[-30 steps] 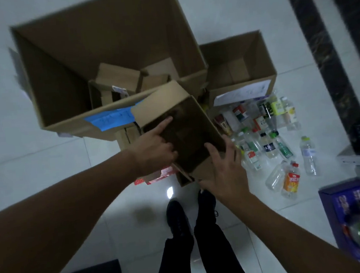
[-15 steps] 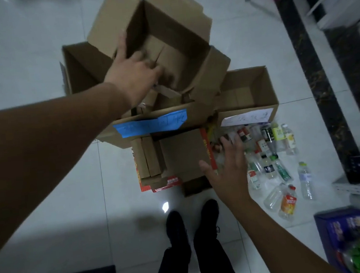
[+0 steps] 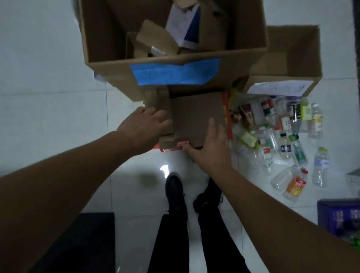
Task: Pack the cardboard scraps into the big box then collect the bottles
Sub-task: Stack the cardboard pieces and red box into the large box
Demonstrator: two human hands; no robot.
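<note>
Scraps (image 3: 197, 117): flattened cardboard is stacked on the floor (image 3: 41, 105), against the near wall of the big box (image 3: 113, 77); a red-printed sheet is seen at the bottom of the stack.
Left hand (image 3: 146, 130): laid on the stack's left edge; fingers are curled over folded pieces there; a closed hold cannot be told.
Right hand (image 3: 212, 148): fingers are spread wide and flat on the stack's near right corner; nothing is gripped.
Handling: the scraps are judged light and stiff but loose; sliding between layers is likely; opposite edges should be taken and the stack pinched from below, so the bottom sheet is carried too.
Big box: open-topped, marked with blue tape (image 3: 175, 73); partly filled with crumpled cardboard and a white-and-blue carton (image 3: 184, 27); room is judged to remain.
Small box (image 3: 294, 61): open, just right of the big box; appears empty inside; a white label is borne on its near flap.
Bottles (image 3: 283, 136): scattered on the floor to the right; mostly clear plastic, some lying, some upright; not yet collected.
</note>
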